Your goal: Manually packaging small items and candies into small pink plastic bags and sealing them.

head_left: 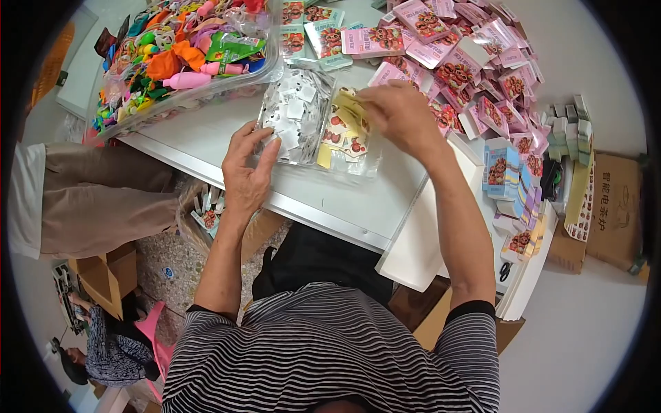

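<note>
My left hand rests at the near left edge of a transparent tray. Its thumb and fingers are apart, with the fingertips on the tray's rim. Many small white and black square pieces fill that tray. Beside it lies a transparent plastic bag with yellow strips and small cards with red-and-brown cartoon prints. Over the far right part of this bag is my right hand, its fingers bent together in a pinch. What sits between those fingertips, if anything, I cannot make out.
A big transparent bin of colourful small toys stands at the far left. Pink printed boxes pile up at the far right, with blue boxes nearer. Black scissors lie at right. Another person's trousers show beside the table.
</note>
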Motion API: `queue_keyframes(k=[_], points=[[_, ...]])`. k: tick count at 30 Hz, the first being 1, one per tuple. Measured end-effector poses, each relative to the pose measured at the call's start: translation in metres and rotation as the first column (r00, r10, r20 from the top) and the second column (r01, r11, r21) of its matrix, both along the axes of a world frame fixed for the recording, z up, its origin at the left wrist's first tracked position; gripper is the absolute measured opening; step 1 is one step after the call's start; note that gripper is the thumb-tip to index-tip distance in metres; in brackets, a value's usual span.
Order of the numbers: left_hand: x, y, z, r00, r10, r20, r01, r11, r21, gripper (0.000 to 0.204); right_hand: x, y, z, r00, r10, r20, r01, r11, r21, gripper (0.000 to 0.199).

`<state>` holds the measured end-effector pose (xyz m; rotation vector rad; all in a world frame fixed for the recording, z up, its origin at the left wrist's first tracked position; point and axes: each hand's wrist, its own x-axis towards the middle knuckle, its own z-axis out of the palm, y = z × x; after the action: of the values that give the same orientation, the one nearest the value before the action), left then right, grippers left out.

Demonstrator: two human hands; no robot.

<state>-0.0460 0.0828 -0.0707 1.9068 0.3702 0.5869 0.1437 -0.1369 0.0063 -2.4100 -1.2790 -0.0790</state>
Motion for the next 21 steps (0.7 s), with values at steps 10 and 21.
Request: queue_keyframes(k=[10,21], points=[[0.002,-0.002,-0.010,0.997,-0.013,0.071,0.012,1.000,0.014,0.028,-0.002,-0.017,0.007,0.960,-0.104,-0.259,0.145,0.979,0.144,0.025],[0.002,-0.003,-0.023,0.991,-0.015,0.137,0.006,0.998,0.062,0.025,-0.013,-0.012,-0.008,0.894,-0.307,0.327,0.240,0.943,0.231,0.031]])
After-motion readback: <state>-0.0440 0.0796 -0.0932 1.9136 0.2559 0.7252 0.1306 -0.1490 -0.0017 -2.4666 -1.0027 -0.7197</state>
